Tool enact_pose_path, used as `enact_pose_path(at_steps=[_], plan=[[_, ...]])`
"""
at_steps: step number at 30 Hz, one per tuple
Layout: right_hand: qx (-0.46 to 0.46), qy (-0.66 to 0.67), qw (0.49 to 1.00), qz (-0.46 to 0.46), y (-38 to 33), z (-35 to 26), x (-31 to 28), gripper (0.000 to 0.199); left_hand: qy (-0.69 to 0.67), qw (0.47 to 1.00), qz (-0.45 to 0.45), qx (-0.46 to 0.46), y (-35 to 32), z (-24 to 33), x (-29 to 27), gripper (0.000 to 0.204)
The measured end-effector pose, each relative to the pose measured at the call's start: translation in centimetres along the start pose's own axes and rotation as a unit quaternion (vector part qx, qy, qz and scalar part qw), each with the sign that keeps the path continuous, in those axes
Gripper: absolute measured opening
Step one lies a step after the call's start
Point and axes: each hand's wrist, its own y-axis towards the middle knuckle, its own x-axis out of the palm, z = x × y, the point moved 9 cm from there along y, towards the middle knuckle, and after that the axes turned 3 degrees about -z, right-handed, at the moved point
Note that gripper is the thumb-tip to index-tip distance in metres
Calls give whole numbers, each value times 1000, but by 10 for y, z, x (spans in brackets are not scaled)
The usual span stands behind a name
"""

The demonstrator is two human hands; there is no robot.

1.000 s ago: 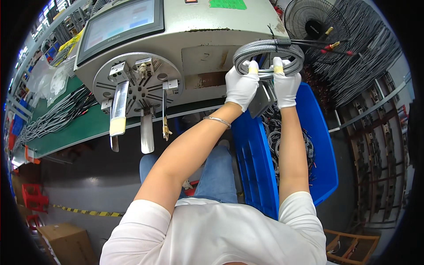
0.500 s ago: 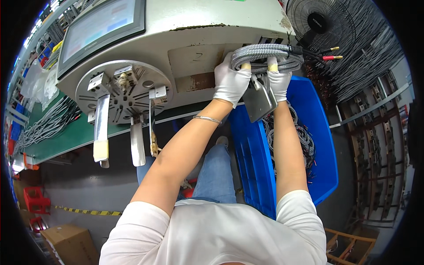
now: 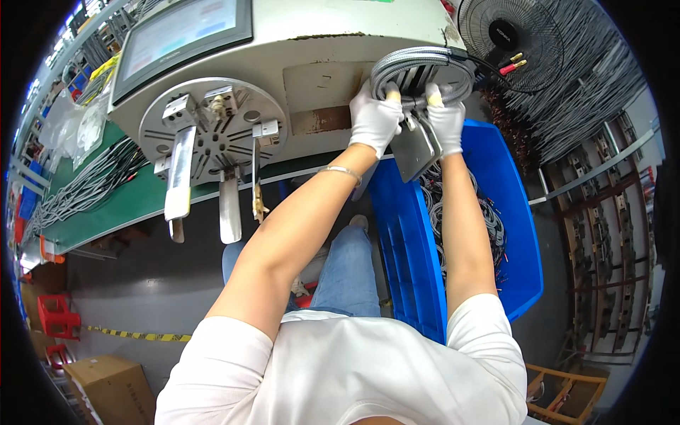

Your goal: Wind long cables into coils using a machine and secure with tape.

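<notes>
Upper right of centre, the cable coil [image 3: 423, 71] is already wound; left hand [image 3: 375, 119] and right hand [image 3: 446, 122] both clamp it against the machine [image 3: 319, 42]. Judging by the bin [image 3: 520, 212] of coils below, dropping it there is left

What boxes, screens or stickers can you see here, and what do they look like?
Screen: on the grey machine, upper left; flat rectangle, dark frame, pale picture.
Cardboard box: on the floor, lower left; brown, taped shut.
Green sticker: top edge of the machine; only a sliver shows.
Fan badge: round, black, middle of the fan, upper right.
</notes>
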Motion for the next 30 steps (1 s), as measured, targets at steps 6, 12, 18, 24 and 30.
enact_pose_path(at_steps=[6,12,18,24,30], plan=[[23,94,995,-20,-70,-97,-50,16,45,951,-245,-183,-97,21,22,21],[199,318,927,10,-98,3,-159,20,354,683,-624,-136,-240,-45,-44,50],[317,231,843,368,-121,166,-265,59,494,778,-275,-274,-217,-54,-309,36],[412,205,845,273,-233,227,-190,62,549,789,275,8,-170,104,-495,19],[499,105,849,139,-298,222,-104,51,777,548,307,-14,-117,125,-594,49]])
